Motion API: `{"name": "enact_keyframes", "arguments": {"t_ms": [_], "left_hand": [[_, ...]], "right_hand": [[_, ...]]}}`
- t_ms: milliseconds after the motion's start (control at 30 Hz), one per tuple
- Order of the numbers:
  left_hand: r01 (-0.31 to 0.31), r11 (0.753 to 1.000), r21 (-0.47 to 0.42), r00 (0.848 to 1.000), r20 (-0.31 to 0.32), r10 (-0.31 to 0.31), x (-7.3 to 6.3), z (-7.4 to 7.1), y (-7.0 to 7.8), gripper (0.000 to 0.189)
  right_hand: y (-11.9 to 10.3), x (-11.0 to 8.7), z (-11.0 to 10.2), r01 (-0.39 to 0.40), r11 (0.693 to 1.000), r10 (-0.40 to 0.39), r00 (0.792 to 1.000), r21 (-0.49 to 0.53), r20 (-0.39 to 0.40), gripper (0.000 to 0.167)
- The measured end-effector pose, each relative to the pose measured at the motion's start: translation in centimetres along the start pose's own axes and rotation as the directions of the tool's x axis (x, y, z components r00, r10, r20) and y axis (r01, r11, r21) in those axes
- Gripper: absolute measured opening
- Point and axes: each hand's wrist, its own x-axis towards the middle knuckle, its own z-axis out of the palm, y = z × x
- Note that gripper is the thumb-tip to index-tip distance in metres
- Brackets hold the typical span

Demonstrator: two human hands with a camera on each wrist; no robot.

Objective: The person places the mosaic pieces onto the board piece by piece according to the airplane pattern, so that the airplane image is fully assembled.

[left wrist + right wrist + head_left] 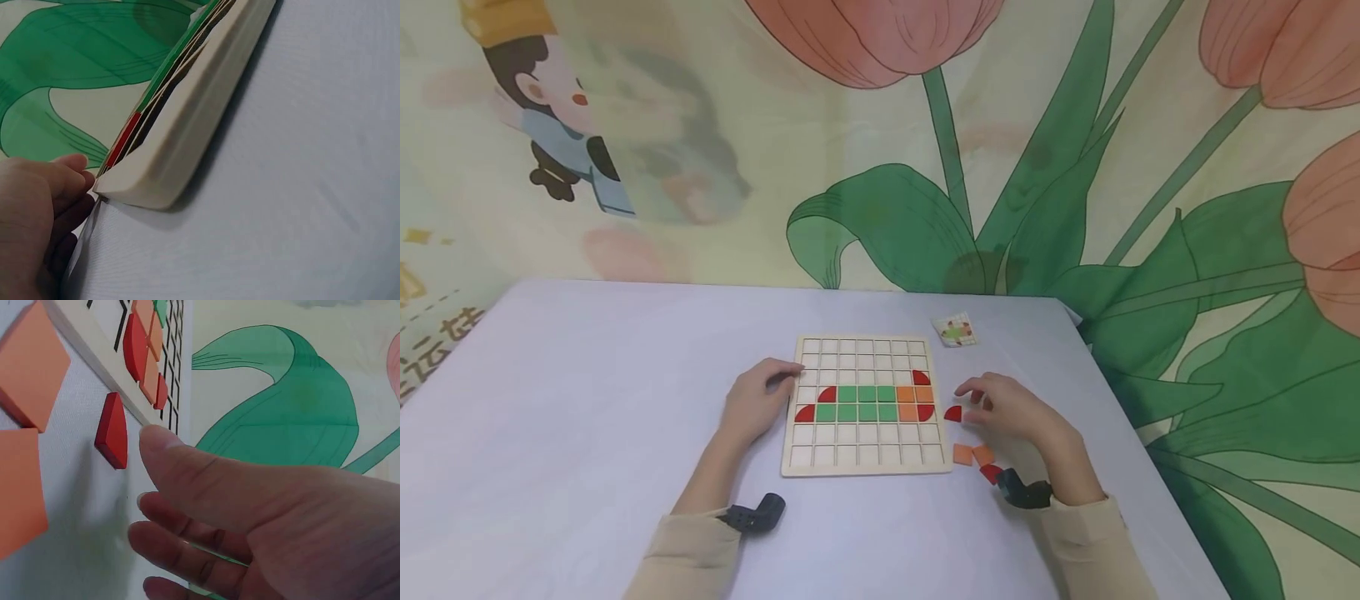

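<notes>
A pale wooden grid board [865, 458] lies on the table, with rows of green squares [867, 402], orange squares [906, 403] and several red quarter-round pieces [805, 413] set in its cells. My left hand [760, 400] is at the board's left edge, fingertips right at the rim; in the left wrist view they meet the board near its corner. Right of the board, my right hand [1007, 408] hovers with bent, parted fingers and nothing between them. Just beyond its thumb [162, 450] lies a loose red quarter-round piece [112, 431], close beside the board's edge.
Two loose orange squares [962, 454] and another red piece [991, 473], partly hidden by the wrist camera, lie by the board's lower right corner. A small pattern card [956, 331] sits behind its upper right. A tulip-printed backdrop [880, 208] stands behind the white table [610, 400].
</notes>
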Motion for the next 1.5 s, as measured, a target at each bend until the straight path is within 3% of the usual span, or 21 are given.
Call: {"name": "enact_keyframes", "arguments": {"t_ms": [267,533,733,967,1300,1500], "left_hand": [[-0.019,1.000,-0.002,1.000,-0.018,0.018,-0.3,-0.3,0.2,0.029],[-0.016,1.000,0.017,1.000,-0.025,0.016,-1.1,-0.5,0.3,0.028],[-0.004,0.999,0.034,1.000,-0.030,0.005,-1.4,-0.8,0.2,0.028],[0.001,0.999,0.035,1.000,-0.019,0.000,-1.4,-0.3,-0.1,0.028],[-0.022,0.999,0.043,1.000,-0.020,0.023,-0.8,-0.3,0.5,0.028],[-0.015,0.999,0.039,1.000,-0.014,0.016,-0.7,0.1,0.4,0.028]], "right_hand": [[-0.7,0.6,-0.5,-0.017,1.000,0.018,0.997,-0.019,0.080,0.035],[-0.9,-2.6,-0.2,-0.040,0.995,0.054,0.987,-0.094,0.152,0.032],[-0.1,-3.6,1.5,0.014,0.997,-0.007,0.994,-0.070,0.105,0.023],[0.5,-4.0,2.5,0.016,0.999,-0.013,0.998,-0.047,0.059,0.022],[1.2,-3.3,1.4,0.084,0.996,-0.086,0.990,0.026,0.115,0.021],[0.9,-1.3,0.2,0.165,0.984,-0.168,0.985,0.062,0.032,0.015]]}}
